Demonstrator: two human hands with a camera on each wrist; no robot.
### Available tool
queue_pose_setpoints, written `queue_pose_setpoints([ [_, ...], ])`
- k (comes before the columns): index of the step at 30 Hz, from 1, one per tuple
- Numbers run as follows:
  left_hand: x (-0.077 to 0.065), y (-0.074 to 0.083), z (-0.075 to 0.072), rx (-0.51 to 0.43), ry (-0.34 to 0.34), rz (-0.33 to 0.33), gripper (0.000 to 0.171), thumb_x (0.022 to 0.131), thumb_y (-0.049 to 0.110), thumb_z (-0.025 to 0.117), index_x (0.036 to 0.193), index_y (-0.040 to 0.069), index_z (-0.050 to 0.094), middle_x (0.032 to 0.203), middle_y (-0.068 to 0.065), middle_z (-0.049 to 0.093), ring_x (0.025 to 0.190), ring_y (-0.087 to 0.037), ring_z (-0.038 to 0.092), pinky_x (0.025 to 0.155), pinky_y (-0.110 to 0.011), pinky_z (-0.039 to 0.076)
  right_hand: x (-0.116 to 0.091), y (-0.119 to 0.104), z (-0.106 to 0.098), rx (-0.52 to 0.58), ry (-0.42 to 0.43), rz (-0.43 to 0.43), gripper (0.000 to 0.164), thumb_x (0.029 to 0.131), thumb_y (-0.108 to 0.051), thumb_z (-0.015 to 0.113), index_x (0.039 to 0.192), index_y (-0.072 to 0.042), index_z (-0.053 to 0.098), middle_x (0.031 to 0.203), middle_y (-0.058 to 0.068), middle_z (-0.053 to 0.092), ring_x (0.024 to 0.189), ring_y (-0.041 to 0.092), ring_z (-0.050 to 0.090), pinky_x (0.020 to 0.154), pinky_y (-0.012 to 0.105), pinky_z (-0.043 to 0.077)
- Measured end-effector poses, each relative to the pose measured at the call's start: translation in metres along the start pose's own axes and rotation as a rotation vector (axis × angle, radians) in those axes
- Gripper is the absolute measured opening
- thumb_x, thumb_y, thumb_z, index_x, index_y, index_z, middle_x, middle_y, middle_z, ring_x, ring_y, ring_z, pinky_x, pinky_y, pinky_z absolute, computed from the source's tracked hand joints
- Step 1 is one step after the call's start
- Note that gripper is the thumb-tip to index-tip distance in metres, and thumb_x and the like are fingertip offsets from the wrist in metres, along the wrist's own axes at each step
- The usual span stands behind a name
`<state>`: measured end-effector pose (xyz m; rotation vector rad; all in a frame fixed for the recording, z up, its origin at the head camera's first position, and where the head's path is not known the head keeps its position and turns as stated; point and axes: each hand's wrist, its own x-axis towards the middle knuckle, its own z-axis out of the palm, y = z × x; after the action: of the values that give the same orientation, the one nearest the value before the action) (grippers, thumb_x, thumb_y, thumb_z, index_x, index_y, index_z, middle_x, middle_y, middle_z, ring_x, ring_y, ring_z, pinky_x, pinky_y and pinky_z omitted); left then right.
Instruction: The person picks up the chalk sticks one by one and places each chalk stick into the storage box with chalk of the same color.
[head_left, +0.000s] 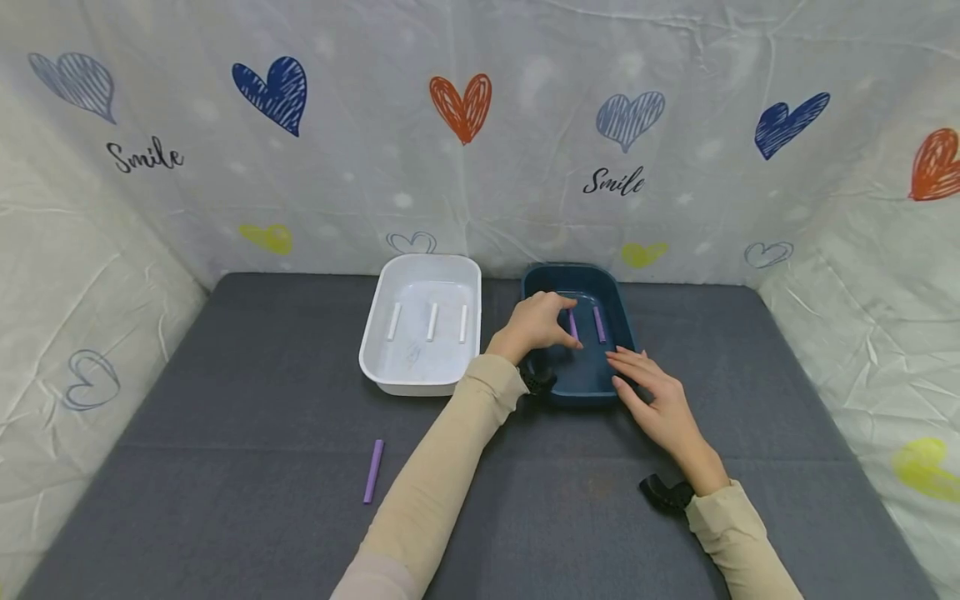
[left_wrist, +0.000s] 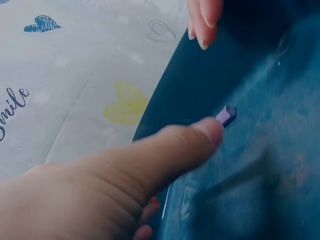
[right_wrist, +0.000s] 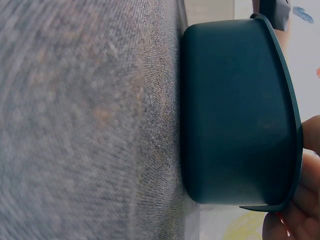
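My left hand (head_left: 536, 323) reaches over the dark blue tray (head_left: 551, 273), index finger and thumb spread at the two ends of a purple stick (head_left: 573, 325). Whether it pinches this stick or only frames it, I cannot tell. To the right, another purple stick (head_left: 600, 325) lies on the tray floor. In the left wrist view, one purple stick (left_wrist: 227, 116) shows its angular end past the thumb. My right hand (head_left: 656, 400) lies at the tray's near right corner with its fingers extended. Its fingers (right_wrist: 305, 215) are by the tray rim in the right wrist view.
A white tray (head_left: 411, 373) stands left of the dark one, holding a left white stick (head_left: 393, 322), a middle one and a right one. A purple stick (head_left: 373, 472) lies on the grey cloth, left of my left forearm. A printed curtain (head_left: 525, 225) hangs behind.
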<state>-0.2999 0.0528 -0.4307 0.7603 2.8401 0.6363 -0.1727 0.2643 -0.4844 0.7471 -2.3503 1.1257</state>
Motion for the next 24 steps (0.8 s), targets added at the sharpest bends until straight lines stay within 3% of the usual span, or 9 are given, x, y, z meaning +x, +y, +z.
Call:
queue_pose_setpoints([
  [5,0.003,-0.001,0.007,0.155,0.02,0.008,0.079,0.075,0.052,0.084,0.142,0.019,0.058,0.136,-0.003,0.062,0.119,-0.021,0.059,0.094,-0.039,0.053,0.0,-0.001,0.0,-0.005,0.0,0.01,0.032,0.092,0.0,0.067,0.124,0.003,0.068,0.131,0.017,0.063,0.131,0.03,0.051,0.117,0.048,0.028],
  [12,0.003,0.003,0.01,0.271,-0.021,0.041,0.067,0.081,0.048,0.08,0.137,0.016,0.062,0.119,-0.002,0.069,0.102,-0.016,0.063,0.087,-0.035,0.054,0.0,-0.001,0.001,-0.012,0.014,-0.017,0.031,0.091,0.002,0.068,0.122,0.005,0.068,0.127,0.022,0.064,0.13,0.031,0.053,0.113,0.056,0.031],
  [24,0.009,0.012,0.006,0.235,-0.099,-0.005,0.065,0.084,0.043,0.08,0.139,0.013,0.06,0.126,-0.003,0.064,0.104,-0.016,0.059,0.087,-0.034,0.052,0.0,-0.001,0.002,-0.003,0.014,-0.008,0.034,0.091,0.001,0.068,0.124,0.001,0.068,0.128,0.02,0.064,0.131,0.026,0.051,0.113,0.055,0.03],
])
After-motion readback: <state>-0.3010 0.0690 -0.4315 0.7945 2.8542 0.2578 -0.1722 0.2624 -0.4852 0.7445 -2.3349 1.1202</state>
